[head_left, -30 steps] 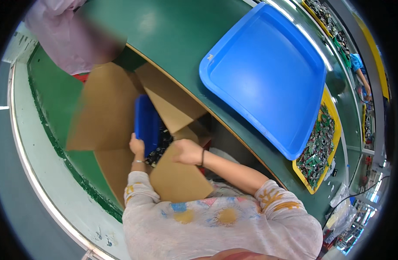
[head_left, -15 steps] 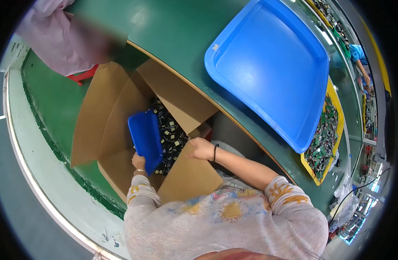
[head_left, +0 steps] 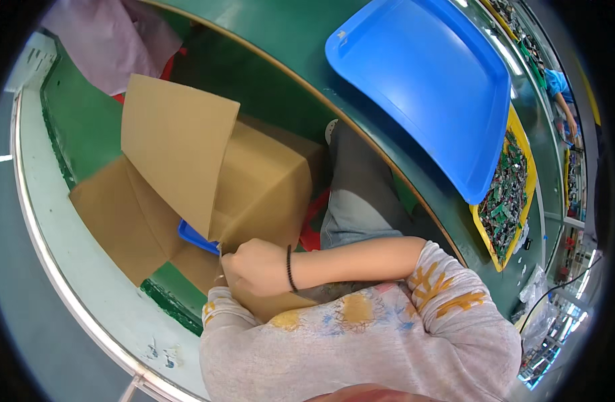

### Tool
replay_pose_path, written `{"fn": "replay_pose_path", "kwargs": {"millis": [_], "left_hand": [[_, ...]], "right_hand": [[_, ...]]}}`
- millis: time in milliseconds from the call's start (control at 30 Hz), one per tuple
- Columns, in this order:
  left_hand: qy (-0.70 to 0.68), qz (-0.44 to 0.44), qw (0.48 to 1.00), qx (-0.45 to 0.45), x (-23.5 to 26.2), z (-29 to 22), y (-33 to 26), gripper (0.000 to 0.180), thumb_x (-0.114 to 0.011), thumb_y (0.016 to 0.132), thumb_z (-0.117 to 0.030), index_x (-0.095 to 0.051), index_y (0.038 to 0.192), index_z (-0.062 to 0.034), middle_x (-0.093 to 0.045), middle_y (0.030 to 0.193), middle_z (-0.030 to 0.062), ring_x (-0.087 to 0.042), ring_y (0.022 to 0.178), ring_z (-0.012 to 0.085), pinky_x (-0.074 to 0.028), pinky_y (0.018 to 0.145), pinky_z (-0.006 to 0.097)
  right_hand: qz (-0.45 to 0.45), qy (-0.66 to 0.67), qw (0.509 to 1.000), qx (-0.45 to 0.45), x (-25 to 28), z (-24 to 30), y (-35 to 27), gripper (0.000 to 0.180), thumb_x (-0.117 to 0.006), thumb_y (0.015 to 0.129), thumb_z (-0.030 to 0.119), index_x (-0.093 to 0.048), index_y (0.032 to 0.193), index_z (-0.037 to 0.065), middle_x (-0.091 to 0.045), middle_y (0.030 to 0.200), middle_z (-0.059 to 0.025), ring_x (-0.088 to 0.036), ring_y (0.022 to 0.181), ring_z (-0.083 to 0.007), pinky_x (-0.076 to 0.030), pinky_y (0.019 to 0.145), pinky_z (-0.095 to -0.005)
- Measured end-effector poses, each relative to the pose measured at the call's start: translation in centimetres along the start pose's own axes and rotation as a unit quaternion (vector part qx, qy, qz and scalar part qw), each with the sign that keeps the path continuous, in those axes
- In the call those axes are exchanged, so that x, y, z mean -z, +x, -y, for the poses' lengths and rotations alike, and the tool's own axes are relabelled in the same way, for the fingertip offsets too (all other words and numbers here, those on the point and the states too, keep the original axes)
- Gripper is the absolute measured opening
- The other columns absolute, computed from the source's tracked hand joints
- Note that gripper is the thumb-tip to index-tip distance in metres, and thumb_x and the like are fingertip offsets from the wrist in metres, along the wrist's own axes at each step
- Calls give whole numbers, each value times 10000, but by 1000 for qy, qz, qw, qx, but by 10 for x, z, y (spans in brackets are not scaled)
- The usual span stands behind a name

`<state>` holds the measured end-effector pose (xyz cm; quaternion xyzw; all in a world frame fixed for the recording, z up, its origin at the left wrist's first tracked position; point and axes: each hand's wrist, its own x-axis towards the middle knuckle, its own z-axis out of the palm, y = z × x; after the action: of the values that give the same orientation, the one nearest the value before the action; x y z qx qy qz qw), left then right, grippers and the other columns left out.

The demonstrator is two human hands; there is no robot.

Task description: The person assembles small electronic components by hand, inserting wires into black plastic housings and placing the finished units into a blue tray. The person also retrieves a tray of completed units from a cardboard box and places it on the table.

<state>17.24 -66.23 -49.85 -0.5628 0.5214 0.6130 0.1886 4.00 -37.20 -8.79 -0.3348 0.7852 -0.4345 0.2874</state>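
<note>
A large cardboard box (head_left: 264,181) stands tilted between my body and the green table. My right hand (head_left: 257,266), with a dark bracelet at its wrist, is closed on the box's near edge. Deep in the opening, a small blue tray (head_left: 195,237) shows only one end; the rest lies behind the cardboard. My left hand (head_left: 219,277) is down by the near side of the box, almost wholly covered by the box and my right hand. Its fingers are hidden. The box's contents are out of sight.
On the green table (head_left: 280,37) lies a big blue tray (head_left: 421,87). Beside it is a yellow tray (head_left: 531,181) full of small electronic parts. A person's pink garment (head_left: 113,47) is at the far left. A white ledge (head_left: 46,201) curves along the left.
The box has tipped, its flap swinging up and its dark small parts going out of view. The small blue tray has sunk behind the cardboard. My right hand has moved left and down.
</note>
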Motion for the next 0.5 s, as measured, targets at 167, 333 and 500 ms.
{"fn": "replay_pose_path", "kwargs": {"millis": [167,333,500], "left_hand": [[-97,8,995,8,-29,24,-5,272,-616,678,9,-587,947,35,-614,904,170,-584,808,234,-463,721,334],[-140,26,990,5,-45,35,-3,275,-619,676,9,-587,948,34,-613,905,170,-582,814,237,-462,725,333],[-164,50,985,-7,-57,47,-8,278,-621,673,9,-587,949,33,-612,907,169,-581,820,240,-461,728,333]], "right_hand": [[29,-37,998,-36,0,-3,-5,222,-568,666,133,-531,813,-30,-572,656,-217,-571,661,-371,-456,619,-436],[62,-61,995,-50,-19,2,6,219,-587,627,106,-550,789,-37,-584,675,-218,-583,676,-364,-469,621,-419],[138,-75,988,3,-56,39,9,217,-601,579,76,-562,763,-33,-602,693,-198,-608,707,-334,-493,621,-381]]}}
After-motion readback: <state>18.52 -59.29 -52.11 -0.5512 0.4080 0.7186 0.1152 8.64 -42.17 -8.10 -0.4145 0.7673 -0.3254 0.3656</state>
